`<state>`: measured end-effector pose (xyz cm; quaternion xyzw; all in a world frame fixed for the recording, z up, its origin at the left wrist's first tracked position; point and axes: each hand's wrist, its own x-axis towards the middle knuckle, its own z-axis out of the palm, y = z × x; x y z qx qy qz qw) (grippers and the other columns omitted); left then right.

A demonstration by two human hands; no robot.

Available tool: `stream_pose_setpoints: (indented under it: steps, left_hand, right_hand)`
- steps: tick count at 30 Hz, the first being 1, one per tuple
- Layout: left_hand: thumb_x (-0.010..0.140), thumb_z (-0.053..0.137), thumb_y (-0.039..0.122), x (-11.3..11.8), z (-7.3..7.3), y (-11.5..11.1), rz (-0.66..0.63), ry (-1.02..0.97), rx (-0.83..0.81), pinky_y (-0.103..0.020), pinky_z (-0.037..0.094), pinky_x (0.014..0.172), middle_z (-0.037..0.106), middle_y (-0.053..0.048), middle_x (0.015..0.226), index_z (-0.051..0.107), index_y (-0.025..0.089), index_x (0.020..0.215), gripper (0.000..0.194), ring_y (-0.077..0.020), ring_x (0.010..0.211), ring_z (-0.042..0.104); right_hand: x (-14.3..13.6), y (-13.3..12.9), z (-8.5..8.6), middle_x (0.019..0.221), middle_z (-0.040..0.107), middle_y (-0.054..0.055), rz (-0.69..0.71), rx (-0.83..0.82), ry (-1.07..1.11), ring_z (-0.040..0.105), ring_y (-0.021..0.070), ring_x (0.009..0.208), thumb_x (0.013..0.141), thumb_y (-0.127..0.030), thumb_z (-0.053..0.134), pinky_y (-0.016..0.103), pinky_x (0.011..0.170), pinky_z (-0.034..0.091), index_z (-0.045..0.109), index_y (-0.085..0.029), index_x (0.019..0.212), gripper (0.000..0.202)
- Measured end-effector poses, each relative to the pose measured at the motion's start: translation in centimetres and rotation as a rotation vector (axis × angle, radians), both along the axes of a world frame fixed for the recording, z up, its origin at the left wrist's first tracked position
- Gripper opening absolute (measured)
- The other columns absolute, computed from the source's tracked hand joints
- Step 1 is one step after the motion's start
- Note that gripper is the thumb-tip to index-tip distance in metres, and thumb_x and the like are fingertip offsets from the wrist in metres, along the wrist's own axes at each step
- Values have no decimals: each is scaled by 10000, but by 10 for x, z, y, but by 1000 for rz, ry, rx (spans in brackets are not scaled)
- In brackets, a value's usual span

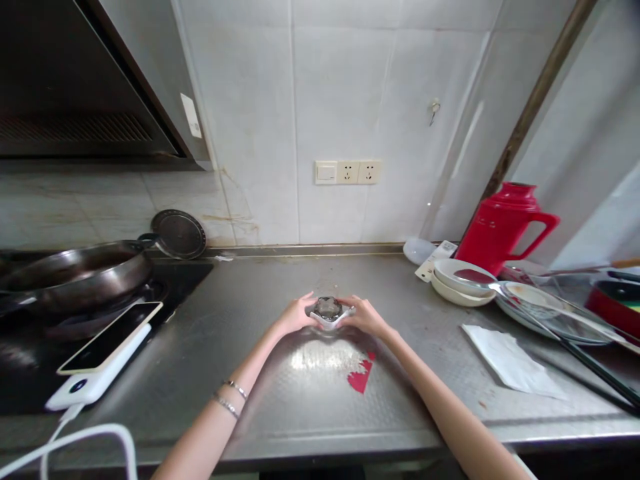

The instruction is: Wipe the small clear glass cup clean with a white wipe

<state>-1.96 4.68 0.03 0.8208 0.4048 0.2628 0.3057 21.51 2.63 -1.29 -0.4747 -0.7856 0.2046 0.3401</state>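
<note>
A small glass dish (328, 307) with a scalloped dark middle is on the steel counter in front of me. Something white, perhaps tissue or a pale rim, shows along its near side. My left hand (299, 313) grips it from the left, with fingers curved round the edge. From the opposite side, my right hand (367, 315) closes on its right edge. Whether the dish rests on the counter or is slightly raised I cannot tell. A jagged red scrap (361, 375) lies on the counter just nearer than my right hand.
At left, a phone (111, 337) lies on a white power bank (103, 373) beside a large pan (80, 273) on the cooktop. To the right are a red thermos jug (500, 230), stacked bowls (461, 293), plates with utensils, and a white napkin (510, 360).
</note>
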Motion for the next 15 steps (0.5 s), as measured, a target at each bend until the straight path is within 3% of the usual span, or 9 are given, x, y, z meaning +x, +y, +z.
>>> stream_pose_setpoints:
  steps: [15]
  left_hand:
    - [552, 818, 311, -5, -8, -1, -59, 20, 38, -434, 306, 1089, 625, -52, 1226, 659, 267, 1132, 602, -295, 1350, 335]
  right_hand:
    - [-4, 0, -3, 1085, 670, 91, 56, -32, -29, 626, 268, 967, 578, -456, 790, 362, 859, 456, 642, -219, 1161, 646]
